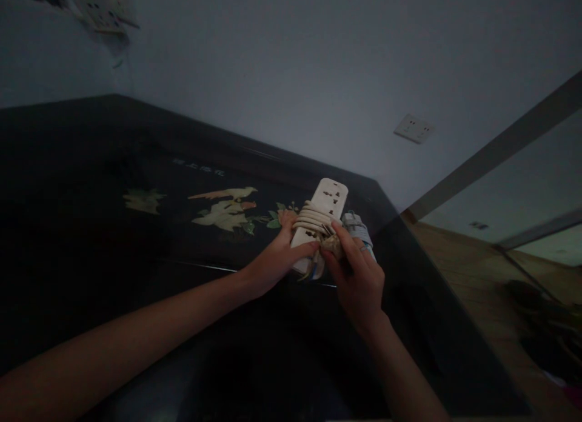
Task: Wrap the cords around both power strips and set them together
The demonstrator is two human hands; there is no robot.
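Observation:
A white power strip (334, 191) is tilted over the dark tabletop, with its pale cord (313, 217) wound several times round its middle. My left hand (284, 246) grips the strip from the left side, thumb across its lower part. In my right hand (359, 270) the fingers pinch the cord's plug (333, 245), whose metal prongs point up and left against the strip. Just beyond my right fingers lies a second bundle of wound white cord (359, 229), partly hidden by that hand. Bluish and yellowish loose ends hang below the strip.
The black table (182, 228) carries a painted bird-and-flower picture (227, 210). Behind it rises a pale wall with a socket plate (413, 129). More white socket strips (102, 13) are at the upper left. Wooden floor (448, 258) and dark items lie to the right.

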